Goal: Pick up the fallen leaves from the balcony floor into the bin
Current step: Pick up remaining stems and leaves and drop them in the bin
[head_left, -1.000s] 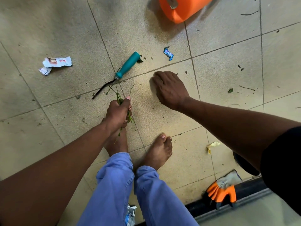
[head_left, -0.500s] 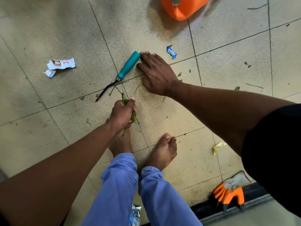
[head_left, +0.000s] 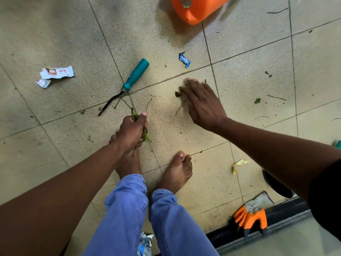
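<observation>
Gripping one bunch of green stems (head_left: 134,115), the left hand (head_left: 132,131) is fisted; the right hand (head_left: 202,104) is spread flat beside one leaf (head_left: 177,94), bare tile (head_left: 249,80) beyond.

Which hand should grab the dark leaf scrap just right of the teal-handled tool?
Right, probably. The right hand is open, fingers flat on the floor, fingertips next to the dark leaf scrap. The left hand already grips a bunch of green stems and sits farther away.

The floor tiles (head_left: 249,74) look matt and a bit rough. At the top, the orange bin (head_left: 193,13) is smooth, shiny plastic. The tool's teal handle (head_left: 136,73) looks like plastic. The torn white scrap (head_left: 57,72) on the left is paper. The blue trousers (head_left: 127,209) are soft cloth.
</observation>
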Action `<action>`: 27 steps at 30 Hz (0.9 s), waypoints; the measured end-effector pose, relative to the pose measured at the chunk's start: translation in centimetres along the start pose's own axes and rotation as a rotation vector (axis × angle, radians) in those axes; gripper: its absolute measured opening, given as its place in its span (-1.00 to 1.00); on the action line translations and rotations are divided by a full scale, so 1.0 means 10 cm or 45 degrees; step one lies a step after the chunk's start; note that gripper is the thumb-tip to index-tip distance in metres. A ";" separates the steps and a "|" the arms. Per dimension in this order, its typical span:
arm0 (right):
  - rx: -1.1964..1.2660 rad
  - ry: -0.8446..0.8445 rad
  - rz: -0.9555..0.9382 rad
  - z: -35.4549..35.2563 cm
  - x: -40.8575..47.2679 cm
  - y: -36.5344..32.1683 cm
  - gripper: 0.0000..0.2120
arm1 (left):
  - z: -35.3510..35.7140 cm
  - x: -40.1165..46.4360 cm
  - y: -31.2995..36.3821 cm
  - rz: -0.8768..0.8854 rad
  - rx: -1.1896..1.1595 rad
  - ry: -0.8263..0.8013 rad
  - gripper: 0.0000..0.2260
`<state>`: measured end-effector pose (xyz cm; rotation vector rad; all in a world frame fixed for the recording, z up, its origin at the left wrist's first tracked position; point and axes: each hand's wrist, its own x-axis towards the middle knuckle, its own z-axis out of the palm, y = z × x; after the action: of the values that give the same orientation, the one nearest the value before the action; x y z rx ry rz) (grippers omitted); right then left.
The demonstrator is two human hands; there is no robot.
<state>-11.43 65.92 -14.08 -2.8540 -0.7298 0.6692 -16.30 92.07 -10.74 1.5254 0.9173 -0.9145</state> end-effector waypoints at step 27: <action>0.089 0.005 0.035 0.17 -0.07 -0.23 -0.55 | 0.04 -0.10 -0.12 0.043 0.051 -0.009 -0.60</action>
<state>-13.69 67.59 -14.85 -2.8060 -0.6550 0.6790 -17.85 91.69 -10.35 1.5660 0.8702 -0.9185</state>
